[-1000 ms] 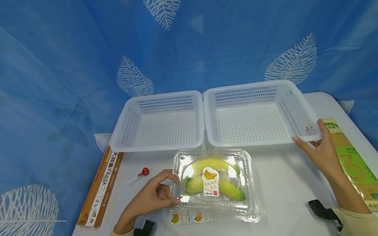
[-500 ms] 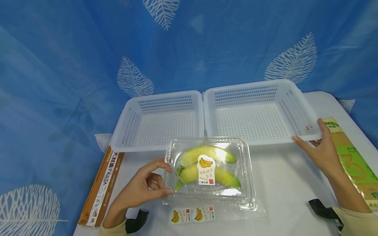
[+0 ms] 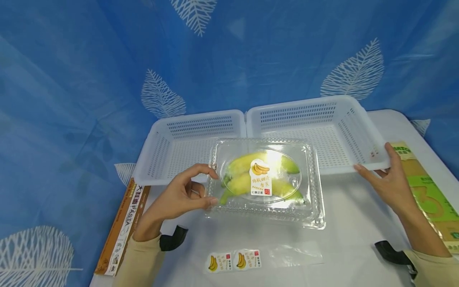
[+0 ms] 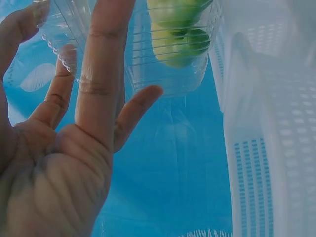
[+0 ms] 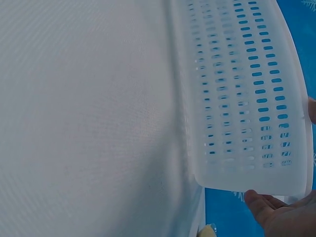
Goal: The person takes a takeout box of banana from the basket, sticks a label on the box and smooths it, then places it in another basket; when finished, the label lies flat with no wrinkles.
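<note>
My left hand (image 3: 181,193) holds a clear plastic clamshell box (image 3: 317,191) by its left edge, thumb below and fingers above. Yellow-green bananas (image 3: 238,185) lie inside, under a lid with a banana label (image 3: 261,177). In the head view the box overlaps the front rims of both baskets; in the left wrist view, green banana ends (image 4: 180,49) show through its wall. My right hand (image 3: 392,187) grips the front right corner of the right white basket (image 3: 305,172). In the right wrist view its fingers (image 5: 259,205) meet that basket's corner.
A left white basket (image 3: 154,175) stands beside the right one. Banana stickers (image 3: 233,261) on a clear sheet lie in front. A pasta box (image 3: 123,229) lies at left, a green-and-brown package (image 3: 428,195) at right. A blue leaf-print cloth (image 3: 251,52) hangs behind.
My left hand has moved the banana box away from me and up, first slightly left, then right. The stickers are uncovered and the lollipop is now hidden. My right hand stays on the basket corner.
</note>
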{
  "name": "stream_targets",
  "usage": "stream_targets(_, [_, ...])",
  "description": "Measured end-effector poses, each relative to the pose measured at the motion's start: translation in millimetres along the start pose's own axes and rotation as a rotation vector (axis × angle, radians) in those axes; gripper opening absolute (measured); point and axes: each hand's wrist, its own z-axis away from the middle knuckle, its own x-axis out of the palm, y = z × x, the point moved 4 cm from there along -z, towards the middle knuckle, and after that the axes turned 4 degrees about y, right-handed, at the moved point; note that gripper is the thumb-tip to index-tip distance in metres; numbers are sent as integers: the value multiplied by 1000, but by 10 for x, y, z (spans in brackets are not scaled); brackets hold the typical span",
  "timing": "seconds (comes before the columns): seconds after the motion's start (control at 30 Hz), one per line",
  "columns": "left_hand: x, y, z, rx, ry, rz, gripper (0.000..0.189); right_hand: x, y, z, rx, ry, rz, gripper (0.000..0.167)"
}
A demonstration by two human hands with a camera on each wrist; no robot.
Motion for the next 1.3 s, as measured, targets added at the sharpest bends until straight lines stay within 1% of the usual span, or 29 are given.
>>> stream_targets(0.1, [0,20,-177,-30,2,-25,46,-18,-25,3,-2,5,1,97])
stream_targets(0.2, [0,38,-339,-52,-7,-64,46,-23,94,-52,-6,5,4,99])
stream_targets(0.23, [0,45,-383,-55,-11,-80,46,-23,147,-75,-10,9,13,100])
stream_targets(0.27, [2,47,-423,-58,-16,-91,46,-23,162,-85,-3,2,-4,100])
stream_targets(0.3, [4,48,-458,-61,-20,-97,47,-22,204,-100,-3,5,10,101])
stream_targets(0.33, [5,45,-485,-67,-23,-98,48,-19,238,-110,-6,4,7,100])
stream_targets(0.37, [6,39,-508,-76,-25,-96,48,-16,196,-91,-5,4,13,100])
stream_targets(0.4, [9,33,-527,-90,-25,-95,49,-14,208,-97,-8,4,5,99])
stream_targets(0.5, [10,6,-580,-120,-28,-96,50,-8,100,-56,-3,3,14,98])
stream_targets(0.53, [10,-7,-602,-128,-29,-95,50,-8,65,-49,-5,0,2,98])
stream_targets(0.63, [11,-38,-681,-138,-28,-103,51,-10,3,-28,1,-1,-15,99])
stream_targets(0.73, [12,-68,-767,-151,-26,-107,50,-17,12,-21,10,2,-12,99])
stream_targets(0.87, [10,-94,-856,-164,-28,-104,51,-19,69,-26,20,9,38,99])
stream_targets(0.93, [6,-104,-895,-162,-31,-100,51,-19,52,-21,12,1,5,99])
stream_targets(1.03, [2,-118,-964,-167,-28,-99,49,-28,-7,5,3,-8,4,98])
stream_targets(1.1, [5,-127,-1020,-175,-28,-100,49,-39,-57,24,-16,-18,-20,97])
stream_targets(1.3, [11,-162,-1226,-204,-19,-104,49,-60,-120,46,-32,-25,-5,95])
